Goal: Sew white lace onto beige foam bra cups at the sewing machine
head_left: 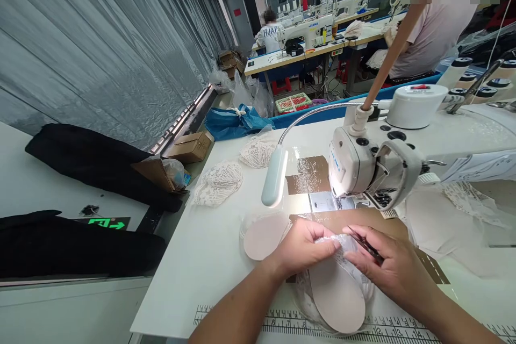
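Just in front of the sewing machine (350,164), my left hand (304,247) pinches the upper lace edge of a pale padded bra cup (338,295) between thumb and fingers. My right hand (397,263) has a dark pair of thread snips (366,247) lying in it, points up and to the left. Its thumb and fingertips are at the same lace edge. The cup hangs below both hands, with sheer lace fabric around its sides. Left of my left hand lies a second pale bra cup (264,235) with lace at its rim.
Two lace pieces (217,184) lie on the table's left side. A gooseneck lamp (274,174) lights the needle area. Sheer fabric (439,226) lies at right, thread cones (459,72) behind. A measuring tape (282,323) marks the front edge. Other people sit at machines beyond.
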`<control>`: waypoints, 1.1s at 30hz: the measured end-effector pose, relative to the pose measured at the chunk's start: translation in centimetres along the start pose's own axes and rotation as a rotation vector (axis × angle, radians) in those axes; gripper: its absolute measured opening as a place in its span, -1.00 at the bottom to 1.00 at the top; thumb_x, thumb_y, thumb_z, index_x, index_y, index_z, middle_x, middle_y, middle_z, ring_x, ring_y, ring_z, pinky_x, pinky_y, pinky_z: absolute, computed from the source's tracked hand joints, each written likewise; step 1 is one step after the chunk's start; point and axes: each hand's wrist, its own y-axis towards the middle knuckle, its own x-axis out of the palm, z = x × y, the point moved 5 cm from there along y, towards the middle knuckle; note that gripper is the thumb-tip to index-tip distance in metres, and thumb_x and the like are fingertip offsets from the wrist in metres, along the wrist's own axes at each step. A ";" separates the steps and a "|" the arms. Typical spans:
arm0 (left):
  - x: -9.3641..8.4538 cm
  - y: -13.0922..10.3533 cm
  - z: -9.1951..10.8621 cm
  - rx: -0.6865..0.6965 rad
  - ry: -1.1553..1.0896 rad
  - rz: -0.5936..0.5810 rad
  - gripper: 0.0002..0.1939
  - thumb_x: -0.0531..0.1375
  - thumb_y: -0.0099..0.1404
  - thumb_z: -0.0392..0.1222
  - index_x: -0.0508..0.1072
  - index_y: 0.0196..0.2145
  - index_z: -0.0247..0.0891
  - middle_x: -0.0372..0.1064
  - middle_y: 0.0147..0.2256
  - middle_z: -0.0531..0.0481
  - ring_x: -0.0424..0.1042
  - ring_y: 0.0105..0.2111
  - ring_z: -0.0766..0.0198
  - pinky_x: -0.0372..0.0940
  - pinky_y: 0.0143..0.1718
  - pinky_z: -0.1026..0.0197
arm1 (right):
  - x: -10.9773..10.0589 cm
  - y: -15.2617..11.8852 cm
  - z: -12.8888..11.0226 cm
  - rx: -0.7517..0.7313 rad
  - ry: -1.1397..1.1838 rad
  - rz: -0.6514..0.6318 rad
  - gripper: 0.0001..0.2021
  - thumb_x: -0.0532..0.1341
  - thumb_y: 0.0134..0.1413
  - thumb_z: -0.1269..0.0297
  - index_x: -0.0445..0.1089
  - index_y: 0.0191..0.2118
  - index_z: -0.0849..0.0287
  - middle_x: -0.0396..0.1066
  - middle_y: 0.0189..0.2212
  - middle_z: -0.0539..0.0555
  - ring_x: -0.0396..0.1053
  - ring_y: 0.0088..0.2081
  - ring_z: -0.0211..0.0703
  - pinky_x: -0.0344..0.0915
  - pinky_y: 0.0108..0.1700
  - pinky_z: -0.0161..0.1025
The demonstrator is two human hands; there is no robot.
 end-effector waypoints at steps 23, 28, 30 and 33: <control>0.5 0.3 -0.5 -0.031 0.066 -0.020 -0.80 0.23 0.14 -0.13 0.49 -0.45 -0.36 0.17 -0.59 0.10 0.06 -0.58 0.42 -0.07 -0.59 0.34 | 2.3 -0.2 0.5 -0.147 -0.180 -0.140 -0.85 -0.02 0.23 0.31 0.27 -0.27 0.09 0.41 -0.52 -0.03 0.39 -0.52 -0.13 0.25 -0.50 -0.23; 0.3 0.2 -0.4 -0.008 0.065 -0.018 -0.69 0.24 0.16 0.01 0.49 -0.47 -0.34 0.25 -0.57 0.06 0.13 -0.56 0.40 0.01 -0.55 0.33 | 1.3 0.3 0.3 -0.056 -0.078 -0.133 -0.86 -0.02 0.23 0.28 0.23 -0.32 0.07 0.39 -0.52 -0.04 0.35 -0.52 -0.19 0.23 -0.50 -0.28; 0.3 0.1 -0.3 -0.013 0.067 -0.011 -0.67 0.26 0.15 0.03 0.49 -0.46 -0.34 0.30 -0.54 0.04 0.19 -0.54 0.37 0.05 -0.53 0.33 | 0.3 0.3 0.3 -0.002 0.032 -0.096 -0.83 -0.03 0.25 0.27 0.20 -0.37 0.06 0.31 -0.58 -0.08 0.29 -0.56 -0.23 0.20 -0.52 -0.31; 0.2 0.2 -0.2 -0.018 0.069 -0.007 -0.65 0.26 0.16 0.06 0.49 -0.45 -0.36 0.32 -0.52 0.02 0.21 -0.51 0.36 0.07 -0.50 0.32 | -0.9 -0.2 0.6 0.094 0.168 -0.020 -0.78 -0.04 0.29 0.25 0.18 -0.41 0.05 0.21 -0.62 -0.11 0.19 -0.62 -0.27 0.15 -0.56 -0.32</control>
